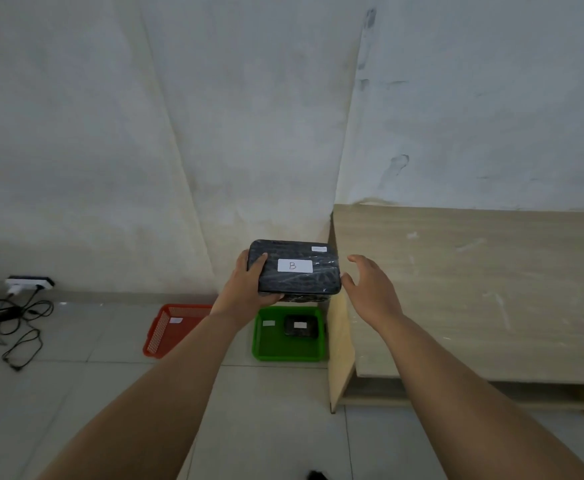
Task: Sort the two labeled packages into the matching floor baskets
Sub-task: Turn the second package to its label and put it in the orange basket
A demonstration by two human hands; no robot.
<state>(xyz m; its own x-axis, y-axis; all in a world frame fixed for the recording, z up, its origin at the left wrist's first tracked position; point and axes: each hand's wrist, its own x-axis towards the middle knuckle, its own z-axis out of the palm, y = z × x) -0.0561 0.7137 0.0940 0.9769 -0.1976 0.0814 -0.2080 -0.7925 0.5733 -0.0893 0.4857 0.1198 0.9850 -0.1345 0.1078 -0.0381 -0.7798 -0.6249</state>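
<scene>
A black wrapped package (295, 278) with a white label marked B is held in the air by my left hand (249, 289), which grips its left end. My right hand (370, 289) is open just right of the package, fingers spread, its thumb at or near the right end. Below on the floor stand an orange basket (166, 332) with a small white label, and a green basket (283, 344). A second black package (301, 327) with a white label lies in the green basket.
A low wooden table (474, 289) stands at the right, its side panel next to the green basket. A power strip (29, 282) and tangled black cables (13, 327) lie at the left by the wall. The floor is pale tile.
</scene>
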